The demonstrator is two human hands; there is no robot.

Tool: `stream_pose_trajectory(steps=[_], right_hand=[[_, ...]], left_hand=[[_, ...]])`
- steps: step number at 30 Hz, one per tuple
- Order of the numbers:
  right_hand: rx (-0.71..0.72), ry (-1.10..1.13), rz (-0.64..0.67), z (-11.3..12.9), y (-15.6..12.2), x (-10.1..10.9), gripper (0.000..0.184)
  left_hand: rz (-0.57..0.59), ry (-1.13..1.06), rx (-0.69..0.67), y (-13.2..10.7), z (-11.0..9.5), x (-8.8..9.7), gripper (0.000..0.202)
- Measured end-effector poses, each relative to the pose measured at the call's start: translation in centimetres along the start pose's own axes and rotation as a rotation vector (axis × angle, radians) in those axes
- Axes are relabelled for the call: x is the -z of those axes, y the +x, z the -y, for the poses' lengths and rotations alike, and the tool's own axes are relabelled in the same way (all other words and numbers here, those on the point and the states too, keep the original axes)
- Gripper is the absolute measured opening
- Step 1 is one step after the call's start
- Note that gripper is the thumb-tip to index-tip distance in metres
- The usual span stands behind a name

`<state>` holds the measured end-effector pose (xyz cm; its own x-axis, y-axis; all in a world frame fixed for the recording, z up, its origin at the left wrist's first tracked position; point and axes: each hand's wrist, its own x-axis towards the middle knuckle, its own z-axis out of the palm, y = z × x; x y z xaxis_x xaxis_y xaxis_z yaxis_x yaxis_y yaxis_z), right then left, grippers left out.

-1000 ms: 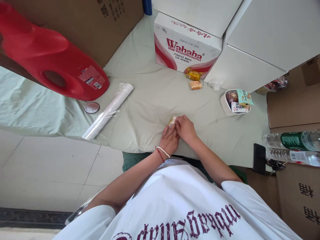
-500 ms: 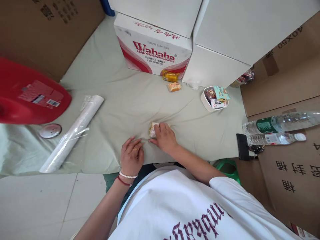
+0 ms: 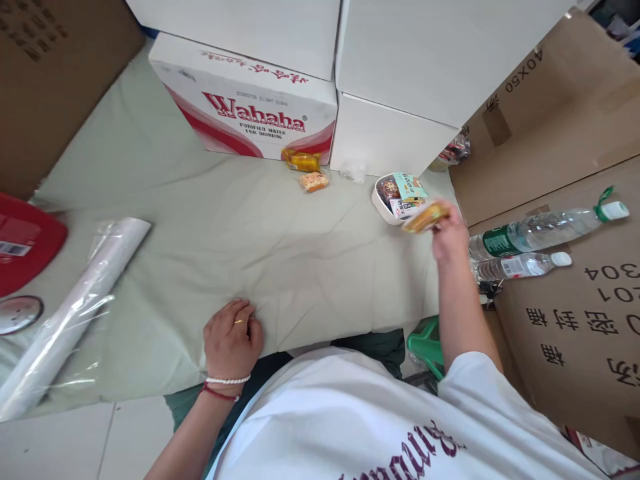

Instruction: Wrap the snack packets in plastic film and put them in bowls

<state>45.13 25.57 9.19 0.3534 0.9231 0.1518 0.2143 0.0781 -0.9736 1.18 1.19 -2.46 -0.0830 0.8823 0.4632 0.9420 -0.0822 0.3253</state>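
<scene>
My right hand (image 3: 450, 233) is raised at the right end of the table. It is closed on a packaged snack (image 3: 425, 218), yellowish-brown in a clear wrapper and blurred by motion. The snack's near end is in front of the lower rim of a small white bin (image 3: 381, 208), which holds several packaged snacks and a pale green packet (image 3: 410, 185). Whether snack and rim touch I cannot tell. My left hand (image 3: 233, 337) rests on the cloth at the table's front edge, fingers curled together, with nothing seen in it.
A yellow packet (image 3: 303, 161) and an orange wrapped snack (image 3: 314, 181) lie before the Wahaha carton (image 3: 250, 110). Crumpled clear plastic (image 3: 355, 171) sits by the white boxes. At left lie a white roll (image 3: 75, 307) and red container (image 3: 30, 247). Two bottles (image 3: 545, 230) lie at right.
My right hand has lifted the snack off the cloth and carried it right to the small bin. My left hand's fingers have drawn in. The camera view has turned right.
</scene>
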Motion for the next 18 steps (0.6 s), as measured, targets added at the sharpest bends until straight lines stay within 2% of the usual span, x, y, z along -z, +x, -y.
stream_pose_trajectory(steps=[2,4,5,7,11,13,15,18], right_hand=[[-0.108,-0.005,-0.161,-0.5,5.9,3.8,0.031],[-0.201,-0.072,-0.261,-1.1,10.8,5.8,0.031],[-0.235,-0.131,-0.276,-1.4,12.8,6.0,0.031],[-0.29,-0.284,-0.235,-2.3,15.5,5.1,0.033],[-0.326,-0.488,-0.075,-4.7,17.3,0.2,0.04],[-0.301,-0.521,-0.056,-5.8,17.1,-1.9,0.042],[-0.265,-0.561,-0.063,-6.6,16.8,-3.1,0.039],[-0.192,-0.709,-0.049,-6.9,16.1,-3.4,0.027]], left_hand=[[0.008,0.015,-0.011,0.1,-0.1,0.0,0.016],[0.001,0.032,-0.023,0.2,-0.1,-0.1,0.016],[-0.005,0.042,-0.029,0.2,-0.1,-0.1,0.016],[-0.01,0.06,-0.034,0.3,-0.1,-0.2,0.015],[-0.008,0.093,-0.014,0.3,-0.2,-0.3,0.015],[-0.01,0.102,-0.007,0.4,-0.3,-0.4,0.015],[-0.009,0.104,-0.013,0.4,-0.3,-0.4,0.016],[-0.01,0.109,-0.037,0.5,-0.1,-0.4,0.016]])
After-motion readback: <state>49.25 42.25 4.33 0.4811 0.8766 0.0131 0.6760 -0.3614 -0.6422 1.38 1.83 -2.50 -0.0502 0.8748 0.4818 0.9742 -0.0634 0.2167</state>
